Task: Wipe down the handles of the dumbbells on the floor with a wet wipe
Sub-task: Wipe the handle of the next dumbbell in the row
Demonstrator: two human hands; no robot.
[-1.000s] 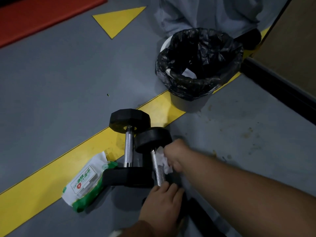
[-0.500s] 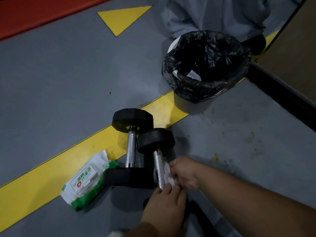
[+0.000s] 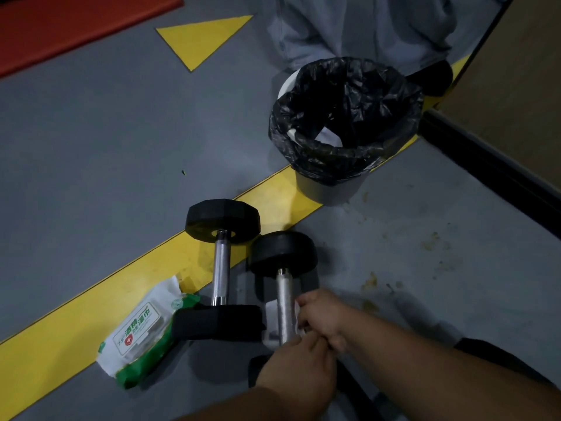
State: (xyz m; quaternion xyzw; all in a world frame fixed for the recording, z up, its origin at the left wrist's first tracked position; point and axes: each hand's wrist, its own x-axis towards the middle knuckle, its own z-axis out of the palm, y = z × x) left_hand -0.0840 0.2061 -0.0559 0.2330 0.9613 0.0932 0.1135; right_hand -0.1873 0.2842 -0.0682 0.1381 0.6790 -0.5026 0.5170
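- Right hand (image 3: pixel 323 317) pinches the wipe (image 3: pixel 271 325) around the near dumbbell's handle (image 3: pixel 284 302), low on the bar
- Left hand (image 3: pixel 299 372) curls over that dumbbell's near end, just below
- Second dumbbell (image 3: pixel 221 268) lies beside, untouched

Wipes pack (image 3: pixel 142 332) left of dumbbells (image 3: pixel 221 268)

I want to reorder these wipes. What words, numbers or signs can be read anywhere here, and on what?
"酒精湿巾", in green letters on the white label of the wipes pack.
"75", small, at the label's left end; a likely reading only.
A white cross on a red mark beside it; a sign, no words.
The round green seal near the pack's top: too small to read.
Dumbbells, bin, floor: no text shows.
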